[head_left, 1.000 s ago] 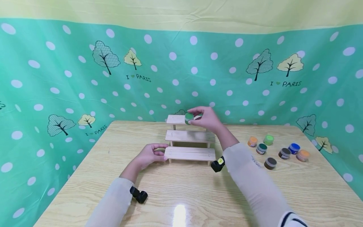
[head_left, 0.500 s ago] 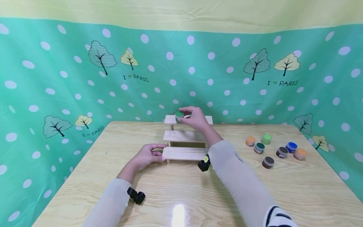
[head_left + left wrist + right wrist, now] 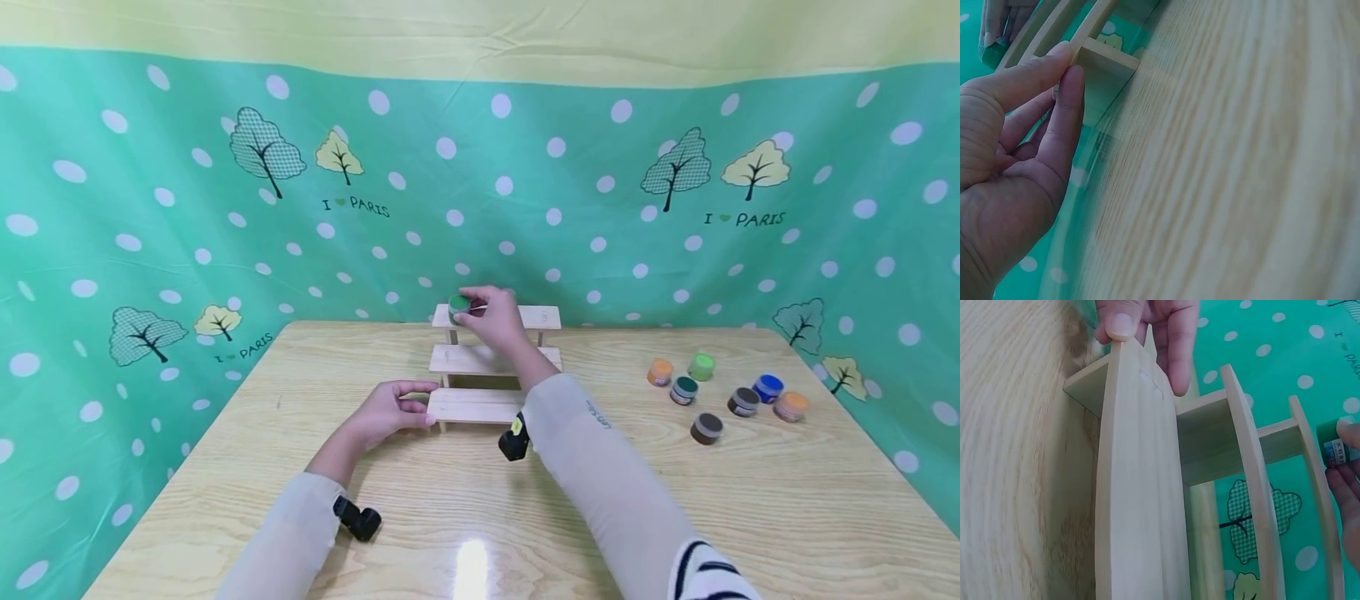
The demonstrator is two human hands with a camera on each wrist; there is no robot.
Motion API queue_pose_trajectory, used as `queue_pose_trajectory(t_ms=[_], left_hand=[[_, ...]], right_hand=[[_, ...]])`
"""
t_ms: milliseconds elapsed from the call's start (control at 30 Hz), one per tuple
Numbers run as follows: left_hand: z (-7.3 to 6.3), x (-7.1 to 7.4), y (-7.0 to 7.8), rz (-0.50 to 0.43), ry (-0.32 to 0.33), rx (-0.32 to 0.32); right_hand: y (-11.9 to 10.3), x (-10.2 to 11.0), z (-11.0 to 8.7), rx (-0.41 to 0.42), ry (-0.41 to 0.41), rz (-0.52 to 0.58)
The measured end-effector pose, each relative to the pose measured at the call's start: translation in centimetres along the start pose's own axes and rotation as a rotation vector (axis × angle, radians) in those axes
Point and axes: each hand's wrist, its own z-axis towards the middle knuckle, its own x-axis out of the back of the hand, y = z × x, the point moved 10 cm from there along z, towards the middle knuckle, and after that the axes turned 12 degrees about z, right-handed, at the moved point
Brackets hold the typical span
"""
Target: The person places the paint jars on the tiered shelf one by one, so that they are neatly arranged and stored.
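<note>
A three-step wooden display stand stands in the middle of the table. In the head view my left hand is at the left end of its lowest step; in the left wrist view the thumb and forefinger pinch the corner of that board. My right hand holds a small paint jar with a green lid between thumb and fingers, at the left end of the top step. The right wrist view shows the jar's printed label close above the top board.
Several paint jars stand on the table to the right: orange, light green, dark green, blue, dark brown and others. A green dotted curtain hangs right behind the table.
My right hand has carried the green-lidded jar leftward along the top step to its left end. The left hand keeps its hold on the lowest step. The head view has shifted slightly.
</note>
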Motion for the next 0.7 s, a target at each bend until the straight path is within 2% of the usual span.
queue_pose_trajectory(t_ms=[300, 500, 700], left_hand=[[0.0, -0.1, 0.1, -0.006, -0.005, -0.004], [-0.1, -0.1, 0.1, -0.01, -0.01, -0.007], [-0.1, 0.0, 0.2, 0.013, -0.003, 0.0]], right_hand=[[0.3, -0.5, 0.1, -0.023, 0.007, -0.009], [0.4, -0.4, 0.0, -0.019, 0.0, 0.067], [0.5, 0.8, -0.6, 0.025, 0.048, 0.092]])
